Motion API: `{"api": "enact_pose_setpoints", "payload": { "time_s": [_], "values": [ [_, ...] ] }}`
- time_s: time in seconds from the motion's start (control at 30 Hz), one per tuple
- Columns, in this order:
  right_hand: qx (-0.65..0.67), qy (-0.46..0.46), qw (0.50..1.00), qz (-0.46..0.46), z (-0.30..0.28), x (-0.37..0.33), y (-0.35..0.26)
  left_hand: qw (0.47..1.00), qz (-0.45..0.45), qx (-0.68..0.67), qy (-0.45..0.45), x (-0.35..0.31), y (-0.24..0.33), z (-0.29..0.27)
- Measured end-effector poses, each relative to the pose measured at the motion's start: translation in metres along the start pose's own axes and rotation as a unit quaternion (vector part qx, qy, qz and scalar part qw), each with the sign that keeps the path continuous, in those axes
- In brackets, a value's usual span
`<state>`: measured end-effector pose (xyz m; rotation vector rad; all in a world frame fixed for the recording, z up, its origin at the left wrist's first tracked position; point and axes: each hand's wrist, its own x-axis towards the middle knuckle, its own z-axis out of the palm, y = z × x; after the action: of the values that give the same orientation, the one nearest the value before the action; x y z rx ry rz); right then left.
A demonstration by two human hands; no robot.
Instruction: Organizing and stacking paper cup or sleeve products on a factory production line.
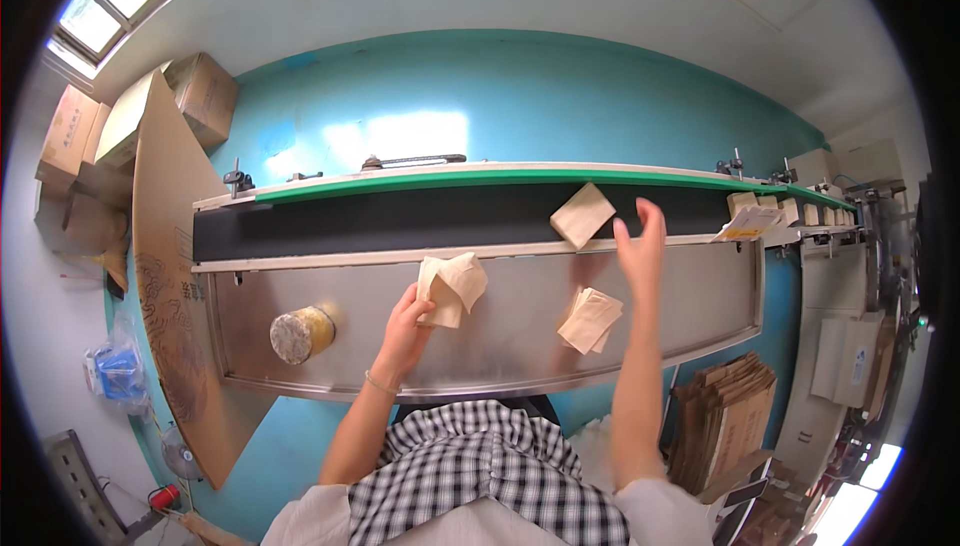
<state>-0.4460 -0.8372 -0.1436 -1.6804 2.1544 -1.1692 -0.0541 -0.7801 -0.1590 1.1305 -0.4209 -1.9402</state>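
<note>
My left hand grips a small wad of beige folded paper tissues above the metal tray table, its top sheets fanned apart and one corner folding over. To the right, my right hand is raised at the belt's near edge, thumb and fingers apart, with nothing in it. Just left of those fingers a beige tissue stack lies tilted on the black conveyor belt. A looser pile of tissues rests on the metal table between my two forearms.
On the metal table a yellowish jar-like cylinder lies at the left. Further along the belt, several tissue stacks stand in a row near a white and yellow card. A big cardboard sheet borders the left; flattened cartons lean below right.
</note>
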Motion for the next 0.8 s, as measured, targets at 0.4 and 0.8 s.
{"api": "enact_pose_setpoints", "payload": {
  "time_s": [0.4,0.8],
  "values": [
    [0.298,-0.336,0.874,0.186,0.042,-0.056,-0.072,0.998,0.048,-0.029,-0.005,-0.017,0.011,-0.01],
    [0.089,-0.172,0.981,-0.011,0.113,-0.118,-0.191,0.987,0.09,-0.134,-0.023,-0.01,-0.02,0.019]
  ]
}}
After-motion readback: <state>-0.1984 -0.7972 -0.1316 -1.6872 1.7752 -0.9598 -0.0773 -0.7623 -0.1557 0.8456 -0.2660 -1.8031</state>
